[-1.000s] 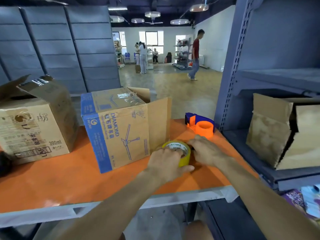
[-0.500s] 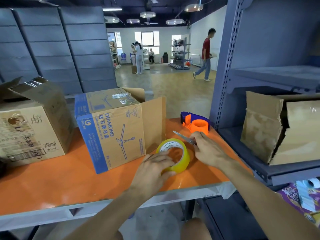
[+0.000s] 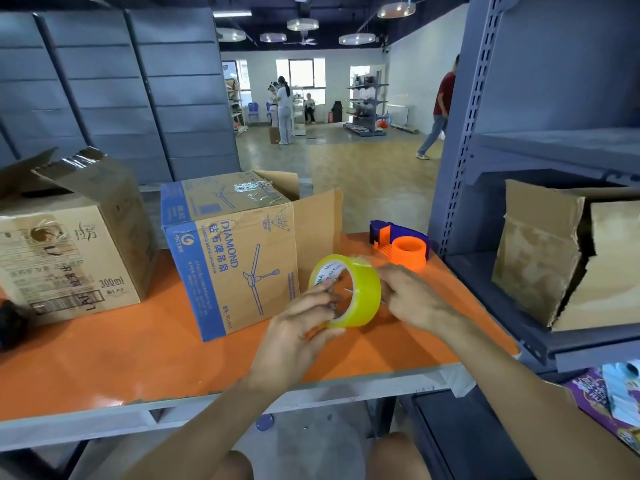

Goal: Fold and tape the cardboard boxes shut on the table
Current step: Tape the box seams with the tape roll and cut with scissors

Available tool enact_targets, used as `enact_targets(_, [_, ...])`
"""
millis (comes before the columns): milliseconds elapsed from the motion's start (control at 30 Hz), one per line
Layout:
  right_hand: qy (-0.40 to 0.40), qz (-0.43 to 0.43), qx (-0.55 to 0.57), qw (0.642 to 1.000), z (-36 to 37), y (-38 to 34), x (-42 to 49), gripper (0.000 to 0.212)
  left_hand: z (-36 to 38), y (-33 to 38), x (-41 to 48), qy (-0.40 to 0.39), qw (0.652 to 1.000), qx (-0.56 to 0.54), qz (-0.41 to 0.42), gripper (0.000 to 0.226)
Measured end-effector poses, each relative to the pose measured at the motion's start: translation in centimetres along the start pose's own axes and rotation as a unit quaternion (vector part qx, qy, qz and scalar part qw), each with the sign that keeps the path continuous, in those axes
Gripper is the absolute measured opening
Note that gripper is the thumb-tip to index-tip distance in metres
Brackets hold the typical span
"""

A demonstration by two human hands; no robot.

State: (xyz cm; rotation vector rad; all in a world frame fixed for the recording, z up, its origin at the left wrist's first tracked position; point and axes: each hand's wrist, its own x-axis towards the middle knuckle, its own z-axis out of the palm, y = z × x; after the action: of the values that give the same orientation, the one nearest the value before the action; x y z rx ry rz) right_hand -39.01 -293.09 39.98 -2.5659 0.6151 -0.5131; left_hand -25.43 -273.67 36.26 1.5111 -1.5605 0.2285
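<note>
Left hand grips the tape roll above the table, right hand curled at its right rim (grasp hidden); the open-flapped box sits just left, nearer the left hand.

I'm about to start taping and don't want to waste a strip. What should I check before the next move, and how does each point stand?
1. Tape in hand: ok; the left hand grips the yellow tape roll above the table.
2. Free end found: cannot tell; the right hand sits at the roll's rim.
3. Flaps of the Diamond box folded: not ok; its side flap stands open.
4. Flaps of the left box folded: not ok; its top flaps stand up.
5. Clear of the dispenser: ok; it stands behind the hands.
</note>
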Motion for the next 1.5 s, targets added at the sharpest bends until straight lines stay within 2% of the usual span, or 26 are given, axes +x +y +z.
enact_targets(100, [0.021, -0.004, 0.150, 0.988, -0.1, -1.8, 0.0, 0.025, 0.1, -0.5, 0.5, 0.051, 0.998, -0.017, -0.027, 0.017])
enact_targets(200, [0.037, -0.021, 0.296, 0.954, -0.4, -3.8, -0.1, 0.026, 0.5, 0.0, 0.8, 0.065, 0.996, 0.003, -0.061, 0.017])
enact_targets(300, [0.063, -0.011, 0.352, 0.934, -0.6, -4.4, -0.4, 0.030, 0.5, 0.4, 1.4, 0.078, 0.994, 0.024, -0.079, 0.019])
enact_targets(433, [0.057, 0.067, 0.419, 0.904, -0.3, -5.7, 0.3, 0.038, 0.2, 1.3, 2.1, 0.072, 0.991, 0.103, -0.056, 0.022])
enact_targets(467, [0.059, 0.059, 0.414, 0.906, -0.4, -5.8, 0.3, 0.033, -0.1, 1.4, 2.3, 0.070, 0.989, 0.115, -0.057, 0.023])
enact_targets(567, [0.069, -0.061, 0.315, 0.945, -0.4, -5.6, -0.8, 0.025, -1.2, 1.8, 2.2, 0.065, 0.991, 0.104, -0.061, 0.033])
enact_targets(667, [0.040, -0.087, 0.301, 0.949, -0.2, -5.4, -1.3, 0.014, -3.2, 2.4, 2.2, 0.096, 0.988, 0.072, -0.100, 0.038])
enact_targets(767, [0.020, -0.095, 0.261, 0.960, 0.0, -6.1, -1.8, 0.017, -5.0, 2.7, 3.5, 0.142, 0.977, 0.044, -0.152, 0.022])
enact_targets(833, [0.007, -0.110, 0.248, 0.962, 0.4, -6.6, -2.1, 0.021, -6.1, 3.1, 4.7, 0.105, 0.981, 0.055, -0.155, 0.028])
enact_targets(867, [0.003, -0.117, 0.244, 0.963, 0.5, -7.0, -2.3, 0.022, -6.6, 3.3, 5.1, 0.077, 0.982, 0.066, -0.158, 0.031])
enact_targets(933, [0.007, -0.129, 0.235, 0.963, 0.7, -7.9, -2.5, 0.020, -7.6, 3.6, 5.5, 0.048, 0.980, 0.092, -0.168, 0.022])
enact_targets(1100, [0.009, -0.142, 0.245, 0.959, 1.0, -9.3, -2.8, 0.020, -9.2, 4.1, 5.3, 0.052, 0.977, 0.070, -0.194, 0.007])
enact_targets(1300, [0.010, -0.122, 0.295, 0.948, 2.0, -11.1, -2.9, 0.018, -10.2, 5.0, 4.7, 0.054, 0.971, 0.140, -0.184, 0.004])
enact_targets(1500, [-0.015, -0.150, 0.365, 0.919, 1.9, -12.6, -3.2, 0.027, -12.5, 5.1, 5.4, 0.001, 0.965, 0.158, -0.210, 0.005])
